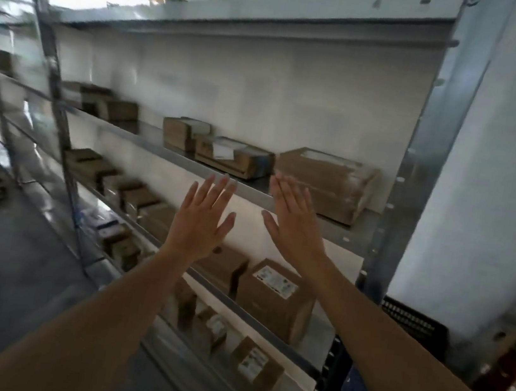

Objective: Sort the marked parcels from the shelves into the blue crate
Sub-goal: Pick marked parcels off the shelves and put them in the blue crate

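Both my arms reach toward a grey metal shelving unit (188, 164). My left hand (203, 217) and my right hand (294, 223) are raised side by side with straight fingers, holding nothing. They hover in front of the edge of an upper shelf. Just beyond my right hand a large brown parcel (325, 181) lies on that shelf; whether the fingertips touch it is unclear. A flat parcel with a white label (232, 157) lies to its left. One shelf down stands a labelled brown parcel (275, 297). The view is blurred and no marks can be read. The blue crate is not clearly seen.
Several more brown parcels line the lower shelves (137, 198) and the far left of the upper shelf (110, 106). A black crate (414, 323) stands behind the right shelf post beside a white wall. Grey floor (9, 259) lies to the left.
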